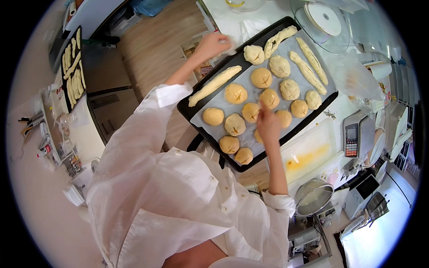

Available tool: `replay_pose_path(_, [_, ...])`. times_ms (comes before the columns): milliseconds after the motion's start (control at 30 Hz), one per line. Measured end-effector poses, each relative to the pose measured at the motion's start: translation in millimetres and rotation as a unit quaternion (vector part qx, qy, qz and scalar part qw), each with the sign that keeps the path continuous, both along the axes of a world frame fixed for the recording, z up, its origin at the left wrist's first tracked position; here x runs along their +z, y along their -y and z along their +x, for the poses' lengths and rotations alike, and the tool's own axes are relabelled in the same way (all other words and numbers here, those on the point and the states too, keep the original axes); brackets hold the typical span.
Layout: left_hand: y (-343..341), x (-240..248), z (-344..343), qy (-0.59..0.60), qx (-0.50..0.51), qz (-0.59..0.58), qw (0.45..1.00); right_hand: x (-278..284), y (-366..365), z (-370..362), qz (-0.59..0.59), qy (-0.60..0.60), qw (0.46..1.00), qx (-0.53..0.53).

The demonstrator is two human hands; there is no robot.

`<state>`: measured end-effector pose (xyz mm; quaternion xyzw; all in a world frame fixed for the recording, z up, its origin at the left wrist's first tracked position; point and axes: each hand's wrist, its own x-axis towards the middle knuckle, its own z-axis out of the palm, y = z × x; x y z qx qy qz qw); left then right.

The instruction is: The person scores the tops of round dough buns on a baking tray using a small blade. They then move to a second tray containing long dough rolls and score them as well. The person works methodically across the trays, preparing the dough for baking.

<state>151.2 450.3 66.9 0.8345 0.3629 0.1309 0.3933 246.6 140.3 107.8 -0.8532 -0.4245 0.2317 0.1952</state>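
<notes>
A black baking tray [245,168] lined with baking paper [308,109] lies tilted across the view in front of me. On the paper sit several round dough buns [236,93], some glossy and cut with a cross, others paler. Long dough strips [214,85] lie along the tray's edges. My right hand [270,127] is over the middle buns, its fingers closed in a pinch; anything in them is too small or hidden to name. Just outside the tray's far left rim is my left hand [214,44], its fingers curled closed, and what they hold, if anything, cannot be made out.
Right of the tray lie a white board [308,154] with a yellow smear and a scale [357,134]. A wire strainer [314,196] stands nearer. A white disc [325,18] rests on a glass plate at the back. At far left, another tray [73,67] holds dough strips.
</notes>
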Motion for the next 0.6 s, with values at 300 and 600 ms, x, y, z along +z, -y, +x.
replay_pose_path(300, [110.3,7.3,-184.1,-0.189,0.029,0.075,0.979,0.0,-78.5,-53.8,0.133,0.269,0.881,0.365])
replay_pose_path(600, [171.8,-24.7,-190.1,-0.215,0.170,0.012,0.962,-23.4,-135.1,-81.0,0.116,0.321,0.720,0.604])
